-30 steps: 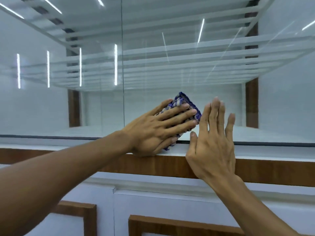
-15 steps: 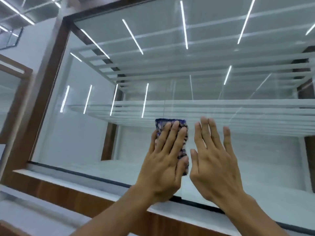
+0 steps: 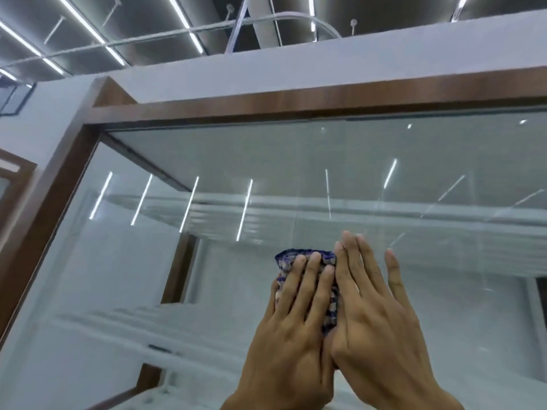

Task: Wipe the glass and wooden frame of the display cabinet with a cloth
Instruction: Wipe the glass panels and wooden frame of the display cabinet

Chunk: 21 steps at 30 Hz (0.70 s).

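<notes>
A blue and white checked cloth (image 3: 307, 257) is pressed flat against the cabinet glass (image 3: 266, 173) under my left hand (image 3: 293, 329), fingers spread over it. My right hand (image 3: 376, 321) lies flat beside it on the right, its inner edge overlapping the cloth's right side, fingers pointing up. Most of the cloth is hidden by the hands. The brown wooden frame (image 3: 296, 106) runs along the top of the glass and down the left side (image 3: 44, 232). White shelves show behind the glass.
A white wall band (image 3: 325, 63) sits above the frame, with a dark ceiling and strip lights (image 3: 88, 34) over it. Another wood-framed panel edge (image 3: 11, 184) stands at far left. Light reflections streak the glass.
Both hands and the cloth have slid up the glass from the lower ledge. My view has tilted upward, so the top frame and ceiling now show. The right hand has closed in against the cloth.
</notes>
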Motion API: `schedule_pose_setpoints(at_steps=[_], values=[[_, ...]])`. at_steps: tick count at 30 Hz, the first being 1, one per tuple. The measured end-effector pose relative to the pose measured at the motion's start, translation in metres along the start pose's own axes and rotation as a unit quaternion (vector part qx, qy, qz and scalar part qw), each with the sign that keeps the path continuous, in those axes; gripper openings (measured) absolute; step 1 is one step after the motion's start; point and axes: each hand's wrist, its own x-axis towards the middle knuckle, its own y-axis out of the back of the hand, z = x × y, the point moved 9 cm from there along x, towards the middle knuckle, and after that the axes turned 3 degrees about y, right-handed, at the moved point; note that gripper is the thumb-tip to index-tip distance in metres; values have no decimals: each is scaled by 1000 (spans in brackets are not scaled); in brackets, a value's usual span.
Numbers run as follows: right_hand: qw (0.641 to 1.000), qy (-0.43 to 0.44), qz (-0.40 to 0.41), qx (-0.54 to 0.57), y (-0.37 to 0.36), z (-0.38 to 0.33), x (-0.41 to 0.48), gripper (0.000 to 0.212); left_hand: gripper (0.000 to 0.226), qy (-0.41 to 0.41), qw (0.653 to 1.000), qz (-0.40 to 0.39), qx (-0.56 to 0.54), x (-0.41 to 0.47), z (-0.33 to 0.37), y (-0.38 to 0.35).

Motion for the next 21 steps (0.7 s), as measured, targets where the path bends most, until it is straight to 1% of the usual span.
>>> schedule_pose_setpoints(at_steps=[3, 8, 10, 12, 15, 18, 21], values=[[1000, -5, -16, 8, 4, 24, 54, 75, 68, 12, 1000, -11, -16, 60, -8, 9], [999, -6, -33, 36, 14, 56, 136, 68, 66, 36, 998, -42, -43, 151, -20, 23], [998, -18, -31, 53, 18, 66, 157, 63, 66, 49, 998, -30, -28, 184, -25, 28], [997, -39, -24, 70, 22, 77, 169, 58, 64, 77, 997, 0, -16, 209, -24, 30], [997, -38, -34, 64, 29, 91, 171, 55, 62, 140, 990, 31, -8, 215, -14, 30], [997, 3, -60, 46, 36, 105, 164, 54, 63, 141, 990, 31, 0, 213, -12, 31], [995, 34, -78, 52, 39, 117, 160, 53, 63, 203, 978, 44, -10, 221, -13, 35]])
